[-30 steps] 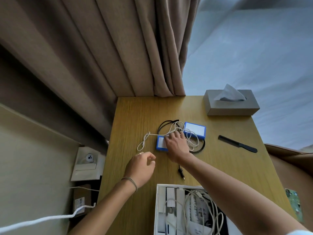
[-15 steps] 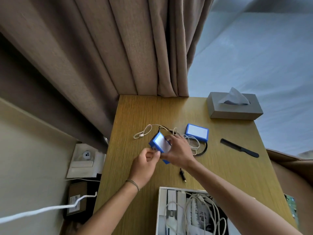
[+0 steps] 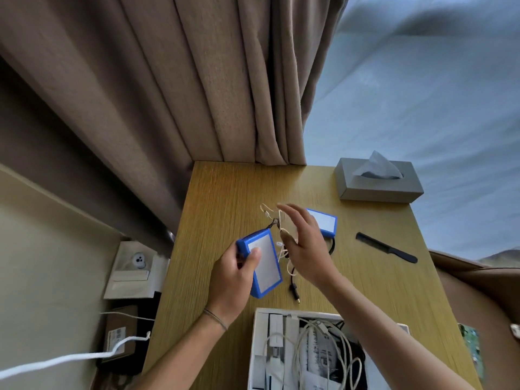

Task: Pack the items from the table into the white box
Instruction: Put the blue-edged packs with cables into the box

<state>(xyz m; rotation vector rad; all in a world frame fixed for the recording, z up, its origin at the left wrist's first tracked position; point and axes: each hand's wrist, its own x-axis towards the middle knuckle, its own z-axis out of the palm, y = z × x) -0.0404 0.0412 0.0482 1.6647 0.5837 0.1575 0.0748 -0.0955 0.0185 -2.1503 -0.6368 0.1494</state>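
1. Head view. Landmark: white box [image 3: 260, 347], at the near edge of the wooden table [image 3: 219, 198], lid off, already holding white cables and packets.
2. Left hand [image 3: 230, 280] is clamped on a blue-cased pack [image 3: 263, 263] (white label face up), thumb on the label, held above the table just beyond the box's far-left corner.
3. Right hand [image 3: 306, 249] hovers beyond the box, fingers spread apart, gripping nothing clearly; thin white cord [image 3: 282, 250] trails by its palm (contact cannot be judged).
4. Second blue pack [image 3: 326, 223] lies flat on the table farther beyond the box, partly behind the right hand.
5. Black plug [image 3: 294, 291] rests just beyond the box's far rim.
6. Black comb [image 3: 385, 247] and grey tissue box [image 3: 377, 187] lie well beyond the box, to the right.
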